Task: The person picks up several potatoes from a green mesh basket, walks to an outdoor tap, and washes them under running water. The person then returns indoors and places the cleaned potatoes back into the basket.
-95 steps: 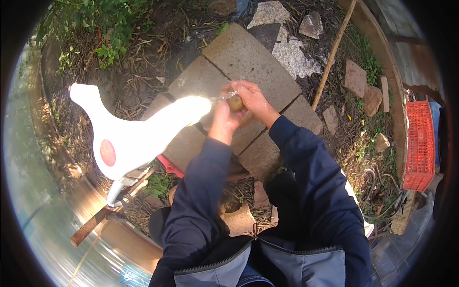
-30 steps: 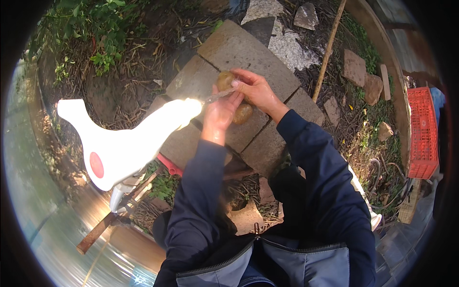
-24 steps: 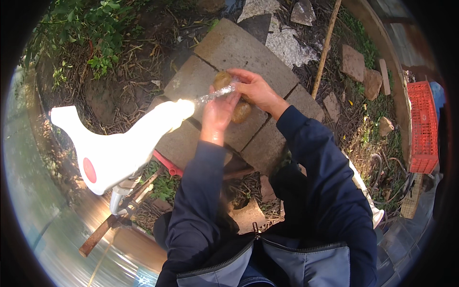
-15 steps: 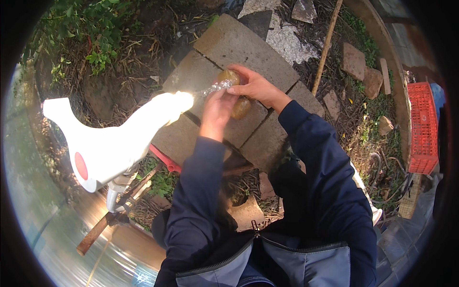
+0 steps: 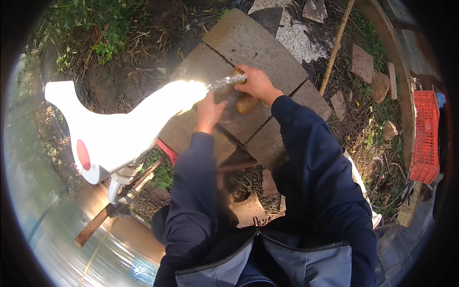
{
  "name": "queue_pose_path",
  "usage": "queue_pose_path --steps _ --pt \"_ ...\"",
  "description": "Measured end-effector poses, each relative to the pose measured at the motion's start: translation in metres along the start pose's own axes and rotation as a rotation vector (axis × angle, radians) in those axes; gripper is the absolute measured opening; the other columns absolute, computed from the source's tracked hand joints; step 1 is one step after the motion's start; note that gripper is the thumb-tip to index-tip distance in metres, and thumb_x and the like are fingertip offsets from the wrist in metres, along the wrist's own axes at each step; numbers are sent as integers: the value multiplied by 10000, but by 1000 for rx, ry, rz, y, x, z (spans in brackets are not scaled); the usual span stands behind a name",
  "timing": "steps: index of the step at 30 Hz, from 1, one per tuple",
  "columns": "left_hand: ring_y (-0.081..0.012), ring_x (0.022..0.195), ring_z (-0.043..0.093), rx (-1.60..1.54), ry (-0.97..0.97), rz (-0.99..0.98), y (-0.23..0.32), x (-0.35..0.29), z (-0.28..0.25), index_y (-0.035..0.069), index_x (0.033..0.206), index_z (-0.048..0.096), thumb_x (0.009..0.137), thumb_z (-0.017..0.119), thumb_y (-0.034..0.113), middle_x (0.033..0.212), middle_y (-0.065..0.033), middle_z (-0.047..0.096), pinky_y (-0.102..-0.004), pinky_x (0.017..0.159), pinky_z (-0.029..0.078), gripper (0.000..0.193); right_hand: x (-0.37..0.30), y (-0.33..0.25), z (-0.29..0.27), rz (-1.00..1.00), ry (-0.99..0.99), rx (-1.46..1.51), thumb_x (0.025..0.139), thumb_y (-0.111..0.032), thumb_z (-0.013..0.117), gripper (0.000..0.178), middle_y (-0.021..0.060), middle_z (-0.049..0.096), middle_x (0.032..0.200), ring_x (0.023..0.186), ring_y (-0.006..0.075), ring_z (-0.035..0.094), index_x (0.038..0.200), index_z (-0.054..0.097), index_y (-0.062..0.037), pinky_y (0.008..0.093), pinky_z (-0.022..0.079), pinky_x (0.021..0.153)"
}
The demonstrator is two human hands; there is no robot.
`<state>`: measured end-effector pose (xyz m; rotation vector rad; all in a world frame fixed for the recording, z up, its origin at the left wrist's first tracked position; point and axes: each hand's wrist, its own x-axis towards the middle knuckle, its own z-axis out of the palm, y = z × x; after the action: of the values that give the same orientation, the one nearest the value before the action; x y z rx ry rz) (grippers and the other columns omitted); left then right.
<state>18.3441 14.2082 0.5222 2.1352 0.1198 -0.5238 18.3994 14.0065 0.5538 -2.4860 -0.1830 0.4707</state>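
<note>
A brown, potato-like lump (image 5: 236,74) is held in my right hand (image 5: 258,85), whose fingers curl round it. A clear, glittering stream of water (image 5: 221,83) runs onto it from the mouth of a white tap (image 5: 119,129). The tap is large in the view, overexposed, with a red oval on its side. Below my right hand a second potato-like lump (image 5: 246,104) rests on the wet concrete slabs (image 5: 272,55). My left hand (image 5: 210,114) is just under the tap's mouth, thumb apart from the fingers, with nothing seen in it.
A red plastic crate (image 5: 425,136) stands at the far right beside a curved wall edge. A long wooden stick (image 5: 337,48) and broken bricks (image 5: 362,63) lie right of the slabs. Leafy plants (image 5: 100,28) grow at upper left. A red pipe (image 5: 167,151) lies near the slabs' left edge.
My left hand has come away from the lumps, back toward the tap's mouth. My right hand has moved slightly right with one lump; the other now shows more fully on the slabs.
</note>
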Motion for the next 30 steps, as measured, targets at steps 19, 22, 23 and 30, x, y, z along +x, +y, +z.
queue_pose_path --steps 19,22,23,30 --pt "-233 931 601 -1224 -299 -237 42 16 26 -2 1229 493 978 514 216 1105 -132 601 -347 721 512 334 -14 98 -14 166 240 300 717 -164 781 618 199 638 1131 1057 362 611 1265 527 -32 380 487 896" --pt "-202 827 580 -1306 -268 -222 51 21 28 16 1168 521 1003 440 280 1039 -96 618 -337 641 460 322 -16 78 -28 54 328 32 770 -213 748 568 194 640 1126 1053 347 613 1262 533 -30 377 489 880" --pt "-200 820 579 -1294 -239 -216 55 23 28 18 1160 524 1004 433 294 1028 -92 619 -335 643 462 329 -16 67 -31 64 333 -92 790 -232 736 548 190 642 1123 1051 338 615 1259 537 -29 374 489 875" --pt "-215 903 617 -1277 -105 -330 76 22 27 65 1197 511 992 465 350 1095 -98 607 -354 707 533 355 -7 -5 -9 -68 101 525 914 -299 630 368 121 631 1027 911 176 587 1121 608 6 302 479 781"
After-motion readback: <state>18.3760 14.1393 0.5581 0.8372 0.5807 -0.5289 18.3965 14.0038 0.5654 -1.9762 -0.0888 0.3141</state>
